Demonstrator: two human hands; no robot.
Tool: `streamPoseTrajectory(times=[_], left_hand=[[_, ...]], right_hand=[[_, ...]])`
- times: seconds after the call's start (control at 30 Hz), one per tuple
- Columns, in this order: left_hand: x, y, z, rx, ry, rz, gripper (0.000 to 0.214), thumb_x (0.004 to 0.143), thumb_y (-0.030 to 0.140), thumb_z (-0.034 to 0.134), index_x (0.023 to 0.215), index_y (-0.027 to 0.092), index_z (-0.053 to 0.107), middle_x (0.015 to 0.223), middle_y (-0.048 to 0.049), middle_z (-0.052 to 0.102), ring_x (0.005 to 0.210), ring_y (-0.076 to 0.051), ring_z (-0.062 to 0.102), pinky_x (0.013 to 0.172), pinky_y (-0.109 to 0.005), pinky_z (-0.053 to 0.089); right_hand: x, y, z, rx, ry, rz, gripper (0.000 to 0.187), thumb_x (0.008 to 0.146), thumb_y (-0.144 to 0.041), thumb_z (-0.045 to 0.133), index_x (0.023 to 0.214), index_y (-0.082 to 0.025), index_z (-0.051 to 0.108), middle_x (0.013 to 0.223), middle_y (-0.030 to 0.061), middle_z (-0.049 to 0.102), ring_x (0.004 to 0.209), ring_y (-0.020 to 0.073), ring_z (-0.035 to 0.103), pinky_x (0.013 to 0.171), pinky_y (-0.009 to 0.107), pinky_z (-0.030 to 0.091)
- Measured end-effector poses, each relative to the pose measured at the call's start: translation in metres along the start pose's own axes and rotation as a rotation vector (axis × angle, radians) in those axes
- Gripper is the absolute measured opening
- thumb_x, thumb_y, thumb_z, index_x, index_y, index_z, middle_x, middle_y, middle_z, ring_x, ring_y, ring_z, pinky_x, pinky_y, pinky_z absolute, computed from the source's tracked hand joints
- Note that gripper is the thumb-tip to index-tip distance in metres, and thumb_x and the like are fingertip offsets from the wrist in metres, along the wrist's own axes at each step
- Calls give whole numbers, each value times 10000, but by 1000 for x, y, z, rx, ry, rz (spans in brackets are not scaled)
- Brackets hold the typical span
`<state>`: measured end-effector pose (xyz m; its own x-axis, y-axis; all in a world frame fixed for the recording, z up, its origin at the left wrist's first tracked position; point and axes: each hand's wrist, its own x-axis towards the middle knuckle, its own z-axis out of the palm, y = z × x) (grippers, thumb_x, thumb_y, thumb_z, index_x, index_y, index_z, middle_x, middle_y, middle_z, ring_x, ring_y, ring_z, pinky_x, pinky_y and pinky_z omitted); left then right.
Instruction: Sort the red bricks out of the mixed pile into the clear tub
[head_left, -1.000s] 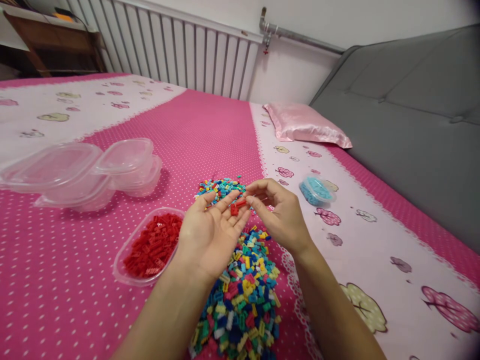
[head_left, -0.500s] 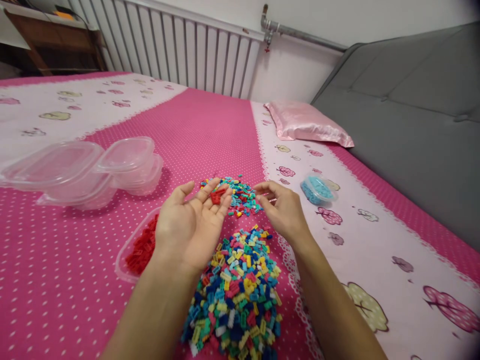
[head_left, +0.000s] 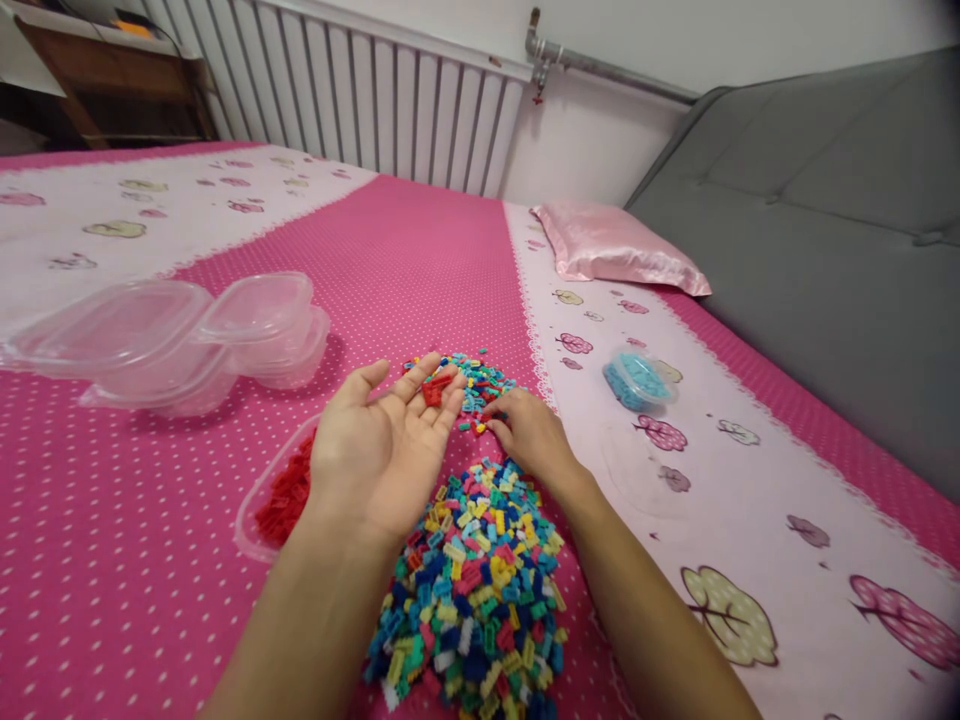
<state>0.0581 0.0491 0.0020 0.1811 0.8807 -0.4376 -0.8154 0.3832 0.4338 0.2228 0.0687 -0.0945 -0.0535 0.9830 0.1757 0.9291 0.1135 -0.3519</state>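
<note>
My left hand (head_left: 386,450) is palm up with its fingers stretched out, and a few red toy bricks (head_left: 436,390) rest on them. Over the near edge of the smaller pile of mixed bricks (head_left: 480,385), my right hand (head_left: 525,430) bends down with thumb and forefinger close together. Whatever is between those fingertips is too small to make out. Closer to me spreads a bigger pile of mixed toy bricks (head_left: 472,600) in many colours. Left of my left wrist, partly covered by it, is a clear tub (head_left: 247,520) of red bricks (head_left: 285,500).
Stacked clear plastic containers (head_left: 112,330) stand on the left. A small lidded tub of light blue bricks (head_left: 637,380) sits to the right, with a faint clear lid (head_left: 637,480) nearer. Behind are a pink pillow (head_left: 615,245), a grey headboard (head_left: 825,200) and a radiator (head_left: 360,90).
My right hand has moved left and slightly down, bringing its fingertips to the edge of the smaller pile. The clear lid its arm covered now shows. My left hand stays put with the red bricks.
</note>
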Motion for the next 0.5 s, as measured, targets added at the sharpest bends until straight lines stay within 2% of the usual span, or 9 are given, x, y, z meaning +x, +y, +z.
streamPoseTrajectory(times=[0.17,0.27,0.4,0.5], left_hand=[[1,-1,0,-9,11,-4,329,815,256,377,1062,102,532,1008,-146,592,1043,-226,580,906,-315,500],[1,-2,0,-4,23,-7,326,811,260,383,1050,104,541,1008,-146,593,1035,-221,581,890,-304,508],[1,-4,0,-2,36,-17,306,798,246,398,1030,120,553,1014,-138,594,1010,-204,587,859,-281,520],[2,-6,1,3,36,-31,306,795,240,398,1027,118,557,1019,-137,596,993,-198,592,857,-274,517]], right_hand=[[1,1,1,21,11,19,143,811,-197,568,879,-225,690,951,56,639,942,195,569,832,307,431],[2,1,-3,63,37,40,147,798,-201,572,884,-220,689,918,48,655,864,188,588,796,313,439],[1,-1,-12,178,162,23,159,794,-204,561,886,-207,690,864,32,668,700,152,583,722,298,451],[-2,-4,-21,318,268,-9,151,797,-230,567,882,-198,687,858,26,678,651,135,578,691,285,464]])
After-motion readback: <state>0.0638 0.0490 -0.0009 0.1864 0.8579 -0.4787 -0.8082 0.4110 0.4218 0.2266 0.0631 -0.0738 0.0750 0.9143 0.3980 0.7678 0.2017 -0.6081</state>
